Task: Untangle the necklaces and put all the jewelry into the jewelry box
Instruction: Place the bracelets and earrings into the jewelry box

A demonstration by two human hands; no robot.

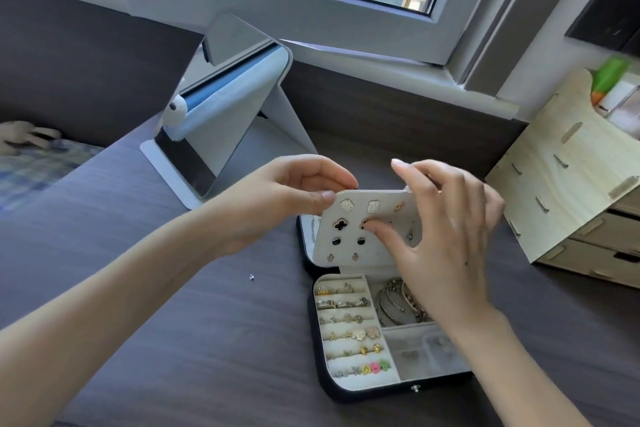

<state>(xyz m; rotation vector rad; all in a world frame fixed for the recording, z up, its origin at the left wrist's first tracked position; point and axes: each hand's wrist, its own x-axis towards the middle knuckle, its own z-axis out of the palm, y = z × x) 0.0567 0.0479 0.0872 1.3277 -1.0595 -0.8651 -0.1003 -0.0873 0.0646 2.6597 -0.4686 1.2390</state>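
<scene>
A black jewelry box lies open on the dark table. Its white tray holds rows of rings and stud earrings on the left and bangles in the upper right compartment. A white earring panel with several studs stands tilted up from the box. My left hand pinches the panel's top left corner. My right hand holds the panel's right side, and its thumb presses a stud near the panel's middle. A tiny silver piece lies loose on the table left of the box.
A tilted stand mirror stands behind the box to the left. A wooden drawer organizer sits at the right. A window frame runs along the back wall. A plush toy and plaid fabric lie at far left.
</scene>
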